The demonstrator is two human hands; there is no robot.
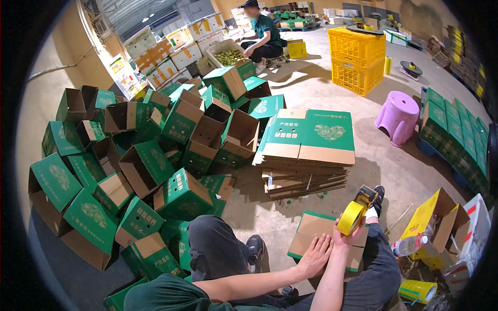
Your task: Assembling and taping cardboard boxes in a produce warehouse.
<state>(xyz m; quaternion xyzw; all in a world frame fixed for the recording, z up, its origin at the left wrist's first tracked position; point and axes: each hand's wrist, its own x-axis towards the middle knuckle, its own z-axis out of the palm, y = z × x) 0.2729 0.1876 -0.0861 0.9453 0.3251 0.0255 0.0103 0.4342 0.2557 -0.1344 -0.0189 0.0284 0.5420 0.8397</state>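
Observation:
A green and brown cardboard box (309, 231) stands in front of me between my legs, its brown flaps facing up. My left hand (315, 255) lies flat on the top of this box with its fingers stretched out. Just to the right, my right hand (348, 237) grips a tape dispenser (364, 197) loaded with a roll of yellow tape (350, 217), held over the box's right part. The dispenser's head points away from me. My right hand and forearm cover some of the box top.
A stack of flattened green cartons (306, 136) lies ahead. Open green boxes (147, 165) pile up on the left. Yellow crates (358, 59), a purple stool (398, 116) and a yellow carton (426, 220) with a plastic bottle (410, 245) stand rightward. A person (263, 35) sits beyond, beside a fruit-filled bin (226, 55).

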